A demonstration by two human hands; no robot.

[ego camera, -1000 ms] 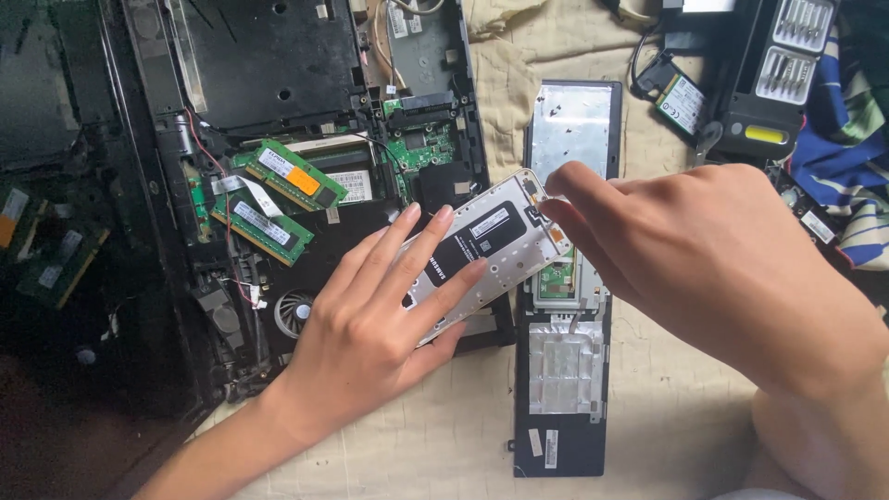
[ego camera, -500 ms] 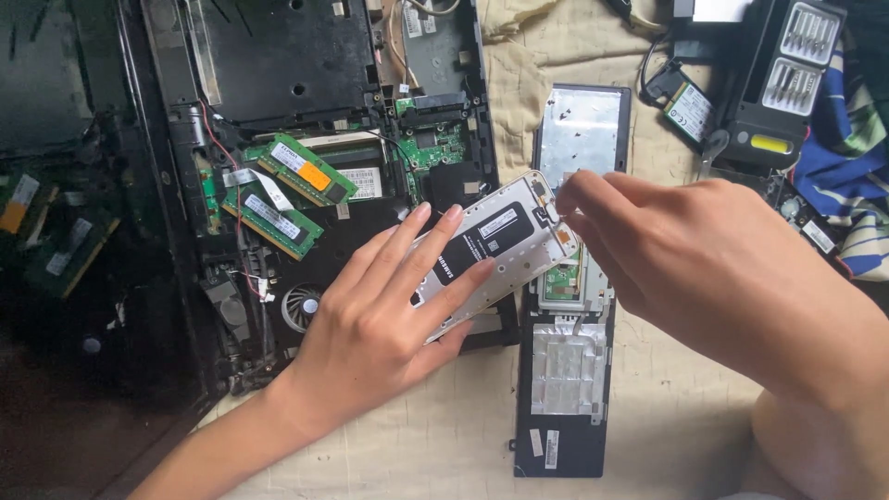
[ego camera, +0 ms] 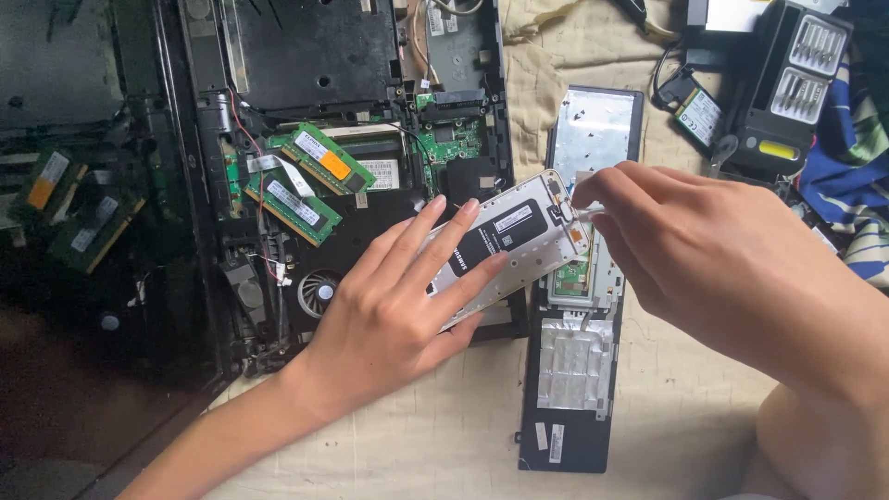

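My left hand [ego camera: 394,310] lies flat with spread fingers on a white opened phone body [ego camera: 509,241] that has a black battery in it, pressing it down over the edge of an opened laptop chassis [ego camera: 306,56]. My right hand [ego camera: 690,255] pinches a thin white-tipped tool [ego camera: 585,211] at the phone's upper right corner. Most of the tool is hidden in my fingers.
Two green memory modules [ego camera: 310,181] sit in the laptop, with a round fan [ego camera: 319,292] below them. A long black cover panel [ego camera: 579,370] lies on beige cloth. A black screwdriver-bit case [ego camera: 787,83] and a small green board [ego camera: 699,116] are at the top right.
The view shifted slightly. My right hand's fingertips moved a little along the phone's upper right corner; my left hand stayed pressed on the phone.
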